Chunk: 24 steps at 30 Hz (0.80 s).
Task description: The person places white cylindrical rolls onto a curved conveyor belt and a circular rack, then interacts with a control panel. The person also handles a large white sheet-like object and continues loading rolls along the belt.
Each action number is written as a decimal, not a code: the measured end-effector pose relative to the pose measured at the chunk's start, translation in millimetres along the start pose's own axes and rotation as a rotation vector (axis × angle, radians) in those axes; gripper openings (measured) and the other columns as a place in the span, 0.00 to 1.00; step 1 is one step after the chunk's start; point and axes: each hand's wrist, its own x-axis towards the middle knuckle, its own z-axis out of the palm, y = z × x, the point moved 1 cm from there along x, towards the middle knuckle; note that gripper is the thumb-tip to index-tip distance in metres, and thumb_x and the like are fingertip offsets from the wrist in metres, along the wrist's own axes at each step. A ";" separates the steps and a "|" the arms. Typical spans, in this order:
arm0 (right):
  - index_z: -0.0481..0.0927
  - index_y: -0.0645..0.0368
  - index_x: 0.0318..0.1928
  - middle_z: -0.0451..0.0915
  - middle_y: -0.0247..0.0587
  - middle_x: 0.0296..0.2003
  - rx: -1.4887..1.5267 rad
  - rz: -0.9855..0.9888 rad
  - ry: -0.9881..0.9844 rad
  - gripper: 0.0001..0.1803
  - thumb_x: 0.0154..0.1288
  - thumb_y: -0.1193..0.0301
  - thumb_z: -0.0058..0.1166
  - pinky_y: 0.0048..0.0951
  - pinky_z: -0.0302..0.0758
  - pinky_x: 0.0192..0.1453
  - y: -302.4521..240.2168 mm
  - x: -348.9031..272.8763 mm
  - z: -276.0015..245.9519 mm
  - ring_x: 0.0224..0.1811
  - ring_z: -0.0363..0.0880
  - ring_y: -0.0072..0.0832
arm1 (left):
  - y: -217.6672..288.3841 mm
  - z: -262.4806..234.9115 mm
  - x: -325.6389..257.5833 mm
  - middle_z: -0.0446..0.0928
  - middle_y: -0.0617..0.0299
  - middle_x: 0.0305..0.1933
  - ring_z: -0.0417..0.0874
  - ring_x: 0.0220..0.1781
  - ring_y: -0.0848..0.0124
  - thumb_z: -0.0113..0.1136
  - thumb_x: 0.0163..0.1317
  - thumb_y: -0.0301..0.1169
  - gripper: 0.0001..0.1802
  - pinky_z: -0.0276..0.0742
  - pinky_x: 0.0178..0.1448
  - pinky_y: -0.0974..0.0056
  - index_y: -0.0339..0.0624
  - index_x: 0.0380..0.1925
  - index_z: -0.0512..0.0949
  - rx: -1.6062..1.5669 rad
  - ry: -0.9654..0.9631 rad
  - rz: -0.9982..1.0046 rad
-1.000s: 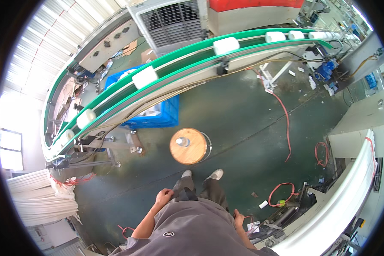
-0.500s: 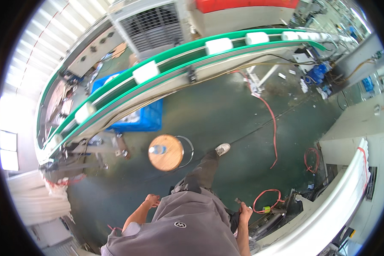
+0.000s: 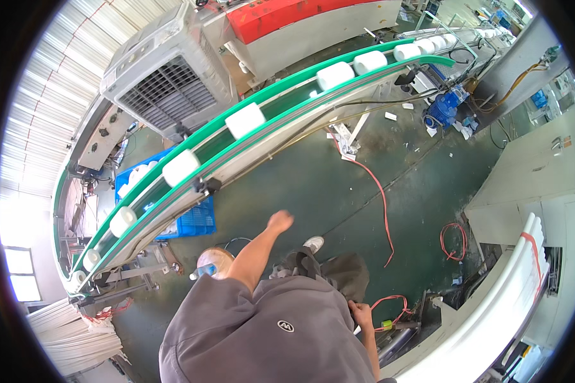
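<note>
My left hand [image 3: 280,221] is stretched forward over the floor, smeared by motion, apart from any object. By my right hip my right hand [image 3: 360,314] is closed beside my trouser leg; what it grips is hidden now. Left of my left arm, partly covered by it, stands a round wooden-topped stool [image 3: 209,258] bearing a clear bottle with a blue label [image 3: 206,270]. Ahead, white paper rolls [image 3: 245,120] lie spaced along a curved conveyor with green side rails [image 3: 281,115].
A grey air cooler [image 3: 166,89] stands beyond the conveyor, with a blue crate [image 3: 198,217] below it. Red hose [image 3: 378,191] trails across the floor. On the right, long white tubes or logs [image 3: 492,319] lie beside a pale machine cabinet [image 3: 530,166].
My left arm has swung forward and right, now partly covering the stool. My right hand has stayed low; the small dark thing showing in it before is out of sight. The view has turned.
</note>
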 end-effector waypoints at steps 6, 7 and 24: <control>0.84 0.66 0.26 0.80 0.40 0.20 0.012 0.120 0.046 0.26 0.65 0.51 0.60 0.33 0.74 0.35 0.2 145.7 -124.2 0.26 0.77 0.25 | 279.2 8.5 92.0 0.86 0.58 0.33 0.87 0.35 0.66 0.59 0.64 0.43 0.17 0.81 0.46 0.61 0.40 0.38 0.83 -0.591 -0.091 0.325; 0.84 0.66 0.27 0.81 0.42 0.21 -0.041 0.110 0.106 0.27 0.64 0.51 0.60 0.34 0.75 0.37 -0.5 172.5 -157.9 0.27 0.79 0.26 | 311.4 22.7 104.5 0.86 0.58 0.32 0.87 0.35 0.66 0.59 0.64 0.43 0.17 0.81 0.45 0.61 0.40 0.38 0.83 -0.545 -0.091 0.305; 0.76 0.61 0.32 0.81 0.39 0.24 0.110 0.103 0.004 0.15 0.66 0.63 0.63 0.25 0.75 0.22 31.9 434.3 -547.5 0.19 0.79 0.24 | 272.0 142.8 58.8 0.85 0.52 0.37 0.85 0.28 0.60 0.53 0.68 0.42 0.17 0.82 0.32 0.52 0.44 0.49 0.78 -0.734 -0.031 -0.968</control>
